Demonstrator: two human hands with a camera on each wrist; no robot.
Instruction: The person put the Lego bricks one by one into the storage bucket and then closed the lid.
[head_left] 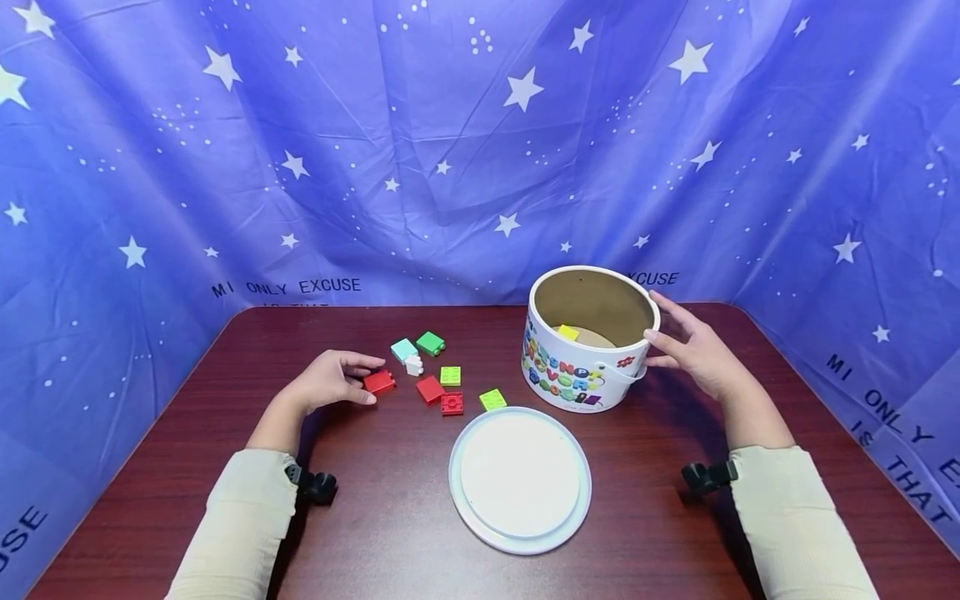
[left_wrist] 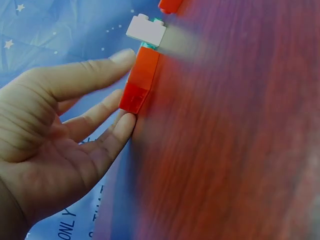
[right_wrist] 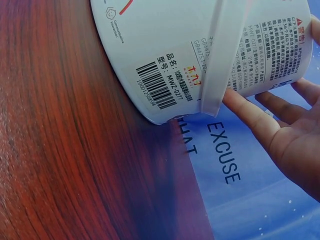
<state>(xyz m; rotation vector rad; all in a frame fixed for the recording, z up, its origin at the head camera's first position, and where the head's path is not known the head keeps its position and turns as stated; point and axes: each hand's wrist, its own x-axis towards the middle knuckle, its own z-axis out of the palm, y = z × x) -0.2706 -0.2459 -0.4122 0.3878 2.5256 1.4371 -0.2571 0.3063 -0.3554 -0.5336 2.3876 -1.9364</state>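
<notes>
My left hand (head_left: 335, 379) pinches a red toy brick (head_left: 380, 382) at the left end of a loose group of bricks. In the left wrist view the thumb lies along one side of it, with fingertips on the far side. A white brick (left_wrist: 146, 31) shows just beyond. My right hand (head_left: 693, 354) rests against the right side of a white, letter-printed bucket (head_left: 562, 371), fingers spread and fairly straight at rim and wall. One finger touches the bucket's white handle (right_wrist: 218, 65) in the right wrist view. Inside the bucket lies a yellow brick (head_left: 567, 332).
A white round lid (head_left: 520, 475) lies on the table in front of the bucket. Between left hand and bucket are a light blue brick (head_left: 403, 349), a dark green brick (head_left: 431, 342), two lime bricks (head_left: 492, 400) and two more red bricks (head_left: 430, 389). Starry blue cloth (head_left: 450, 167) hangs behind.
</notes>
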